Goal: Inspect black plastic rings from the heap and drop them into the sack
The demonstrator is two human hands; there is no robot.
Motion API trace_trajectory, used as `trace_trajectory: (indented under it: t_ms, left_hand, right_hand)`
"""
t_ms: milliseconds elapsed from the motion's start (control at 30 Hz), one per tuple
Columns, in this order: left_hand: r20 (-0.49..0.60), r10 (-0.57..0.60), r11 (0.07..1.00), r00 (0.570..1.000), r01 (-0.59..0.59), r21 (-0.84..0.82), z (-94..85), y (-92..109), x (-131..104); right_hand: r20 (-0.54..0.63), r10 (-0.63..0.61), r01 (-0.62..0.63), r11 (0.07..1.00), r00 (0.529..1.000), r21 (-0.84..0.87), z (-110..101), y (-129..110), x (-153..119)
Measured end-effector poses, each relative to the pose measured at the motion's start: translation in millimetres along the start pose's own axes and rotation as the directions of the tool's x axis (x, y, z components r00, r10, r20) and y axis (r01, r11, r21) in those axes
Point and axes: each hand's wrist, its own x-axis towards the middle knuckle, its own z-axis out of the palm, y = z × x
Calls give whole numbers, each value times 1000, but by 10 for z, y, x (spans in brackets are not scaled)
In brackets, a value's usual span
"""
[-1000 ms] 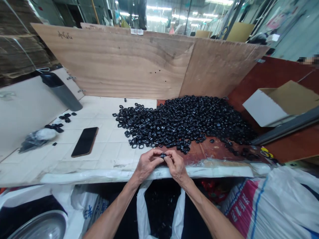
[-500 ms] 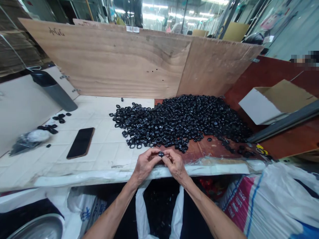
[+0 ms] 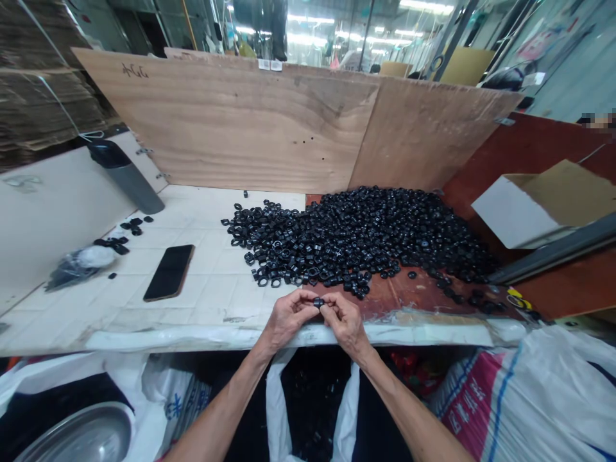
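Note:
Between my fingertips is a small black ring-shaped part (image 3: 318,302), held just above the table's front edge. My left hand (image 3: 289,316) pinches it from the left with thumb and forefinger. From the right, the thumb and fingers of my right hand (image 3: 345,319) close on the same part. A large pile of similar black nut-like parts (image 3: 375,231) spreads over the table just beyond both hands. Below them, an open white bag (image 3: 278,407) hangs at the table edge, with dark small pieces inside.
A phone (image 3: 169,273) lies on the white tabletop (image 3: 206,308) at left. Behind it are a grey bottle (image 3: 137,186) and a clear plastic bag (image 3: 79,266). A wooden board (image 3: 240,122) walls the back. At right are a cardboard box (image 3: 517,208), yellow-handled scissors (image 3: 518,299) and a white sack (image 3: 553,378).
The view has shifted, so the scene sits slightly further right. Both hands still hold the small black part together, with a slight shift of the right fingers.

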Motion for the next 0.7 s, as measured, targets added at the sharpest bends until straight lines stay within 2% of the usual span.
trace_trajectory:
  t_ms: [100,200,267,333,367,433,500,533,600,667,700]
  left_hand:
    - [-18,201,949,979,-190,250,5,-72,-12]
    - [35,441,788,897,-406,463,7,-175,-30]
    - [78,529,702,845,-487,520,12,-224,-50]
    - [103,548,678,830,-512,528,28,-230,-80]
    - [94,529,699,843,-496,514,39,-214,-99]
    - [17,421,817,907,-388,427,69,-155,-144]
    - [-79,222,950,972,-197,244,98,-86,-193]
    - [-108,117,985,987,-102,139,109,-58,-217]
    - [-126,-22,1000,992,20,-13,120,-31,-263]
    - [-138,-36,999,990,32,-35,117,-44,-308]
    - [-147,-2,1000,989,4,10,112,-63,-331]
  right_hand:
    - [-26,66,-66,998,997,5,9,-4,17]
    - [-7,185,-184,980,983,77,23,-40,50]
    - [20,284,-283,945,959,165,27,-83,69]
    - [66,383,-387,886,921,254,24,-139,75]
    - [102,421,-432,857,901,281,21,-170,71]
    - [121,438,-454,847,891,278,13,-231,43]
    - [56,344,-349,918,937,191,8,-283,-8]
    - [15,260,-260,958,966,124,8,-303,-39]
    - [-29,82,-82,997,996,-4,15,-330,-101]
    - [-28,-5,4,998,1000,-58,38,-346,-154]
    - [-28,6,-7,999,1000,-43,55,-353,-174]
